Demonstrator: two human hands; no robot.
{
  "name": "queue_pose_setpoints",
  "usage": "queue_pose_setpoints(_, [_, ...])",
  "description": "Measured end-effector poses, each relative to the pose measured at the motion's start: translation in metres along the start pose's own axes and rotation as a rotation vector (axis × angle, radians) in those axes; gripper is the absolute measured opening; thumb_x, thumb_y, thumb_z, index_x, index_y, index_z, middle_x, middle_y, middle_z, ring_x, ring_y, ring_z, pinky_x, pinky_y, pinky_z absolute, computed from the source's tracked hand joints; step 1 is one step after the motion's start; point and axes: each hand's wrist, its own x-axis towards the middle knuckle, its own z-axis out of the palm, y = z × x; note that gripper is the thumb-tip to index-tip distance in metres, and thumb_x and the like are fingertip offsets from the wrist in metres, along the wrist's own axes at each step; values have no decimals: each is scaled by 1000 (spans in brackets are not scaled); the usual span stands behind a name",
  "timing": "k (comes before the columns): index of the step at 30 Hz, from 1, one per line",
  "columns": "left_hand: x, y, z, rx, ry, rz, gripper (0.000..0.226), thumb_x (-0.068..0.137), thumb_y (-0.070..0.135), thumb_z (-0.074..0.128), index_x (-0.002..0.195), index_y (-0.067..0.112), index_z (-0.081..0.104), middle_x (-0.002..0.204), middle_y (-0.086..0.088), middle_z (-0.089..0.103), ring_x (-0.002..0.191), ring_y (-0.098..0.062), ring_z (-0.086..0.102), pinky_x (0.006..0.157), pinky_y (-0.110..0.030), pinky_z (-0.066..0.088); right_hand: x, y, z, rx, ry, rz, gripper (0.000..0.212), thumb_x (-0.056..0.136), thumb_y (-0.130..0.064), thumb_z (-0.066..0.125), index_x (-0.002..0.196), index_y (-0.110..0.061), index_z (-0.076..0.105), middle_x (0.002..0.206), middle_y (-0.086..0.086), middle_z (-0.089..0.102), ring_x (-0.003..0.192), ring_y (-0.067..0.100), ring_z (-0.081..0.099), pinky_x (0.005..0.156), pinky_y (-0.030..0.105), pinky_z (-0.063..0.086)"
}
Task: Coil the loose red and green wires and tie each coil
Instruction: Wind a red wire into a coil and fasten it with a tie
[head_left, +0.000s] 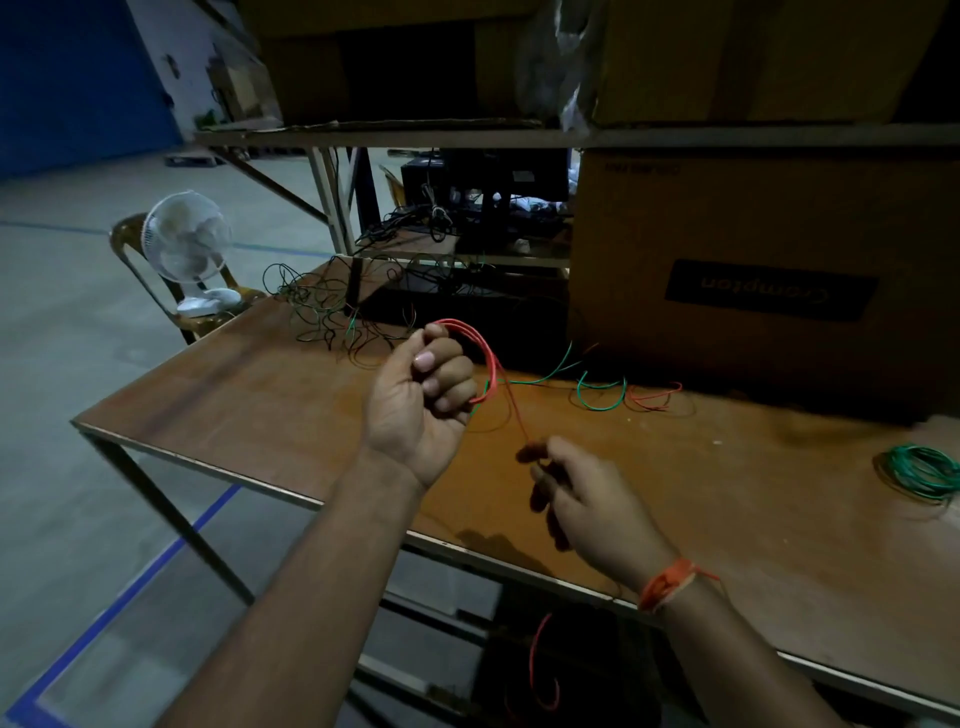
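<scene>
Above the table (260, 395) edge, both hands (423, 395) hold red wire (488, 358)

The left hand (423, 395) is raised with palm turned upward and fingers curled round red wire loops (480, 353). The right hand (582, 493), lower and nearer, is held with fingertips pinching a strand.

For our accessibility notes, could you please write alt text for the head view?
The left hand grips red wire loops above a wooden table; the right hand pinches the trailing strand. A green coil lies at right.
</scene>
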Motion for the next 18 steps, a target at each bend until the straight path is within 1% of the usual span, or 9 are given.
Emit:
queue_pose_setpoints(2, [2, 1, -2, 89, 44, 77, 26, 108, 20, 33, 89, 17, 51, 63, 11, 42, 46, -2, 35, 41, -16, 30, -3, -2, 4, -235, -74, -43, 21, 104, -24, 53, 121, -27, 64, 85, 2, 72, 66, 9, 64, 62, 28, 55])
queue_pose_setpoints(4, [3, -3, -6, 214, 92, 149, 25, 108, 16, 33, 91, 15, 50, 65, 8, 47, 50, -4, 40, 45, -17, 34, -7, -9, 5, -462, -154, -134, 24, 102, -33, 55, 123, -27, 64, 96, 0, 73, 85, 15, 68, 74, 33, 56])
queue_pose_setpoints(5, [2, -5, -9, 290, 114, 184, 25, 109, 15, 32, 92, 14, 50, 66, 6, 51, 52, -6, 44, 47, -19, 37, -9, -14, 5, -538, -192, -179, 24, 101, -36, 54, 121, -26, 64, 101, 1, 72, 91, 20, 67, 77, 37, 55])
queue_pose_setpoints(7, [1, -11, -15, 497, 154, 244, 26, 110, 15, 30, 92, 14, 49, 68, 2, 58, 59, -13, 56, 55, -23, 44, -13, -25, 1, -603, -216, -269, 20, 99, -38, 52, 109, -24, 64, 97, 2, 69, 90, 25, 64, 76, 41, 53])
queue_pose_setpoints(9, [-4, -18, -21, 703, 151, 274, 27, 110, 16, 29, 92, 13, 49, 72, -3, 64, 71, -22, 66, 63, -27, 50, -17, -35, -5, -560, -197, -346, 18, 97, -38, 51, 94, -24, 61, 82, -1, 63, 78, 22, 59, 69, 45, 51])
queue_pose_setpoints(12, [-12, -29, -25, 857, 90, 243, 27, 111, 16, 26, 94, 10, 46, 76, -12, 67, 79, -31, 70, 67, -30, 54, -21, -50, -14, -507, -181, -428, 17, 96, -31, 55, 82, -21, 58, 71, -6, 55, 68, 16, 52, 63, 44, 47])
queue_pose_setpoints(14, [-15, -34, -27, 975, 23, 247, 26, 112, 14, 27, 95, 10, 46, 73, -9, 67, 73, -23, 68, 65, -27, 53, -20, -59, -20, -489, -144, -483, 16, 96, -25, 58, 81, -18, 62, 69, -6, 55, 64, 13, 49, 59, 36, 45])
queue_pose_setpoints(16, [-16, -34, -28, 1132, -41, 286, 27, 111, 12, 30, 94, 10, 50, 66, 2, 64, 60, -10, 59, 55, -22, 47, -16, -63, -28, -404, -40, -516, 14, 95, -20, 62, 83, -17, 68, 66, -10, 56, 59, 9, 48, 54, 19, 36])
queue_pose_setpoints(18, [-19, -34, -27, 1169, -77, 252, 27, 111, 12, 31, 94, 9, 52, 60, 1, 60, 49, -9, 52, 45, -24, 41, -10, -64, -39, -291, 69, -497, 14, 96, -18, 65, 83, -21, 70, 65, -15, 57, 60, 4, 53, 55, 14, 38])
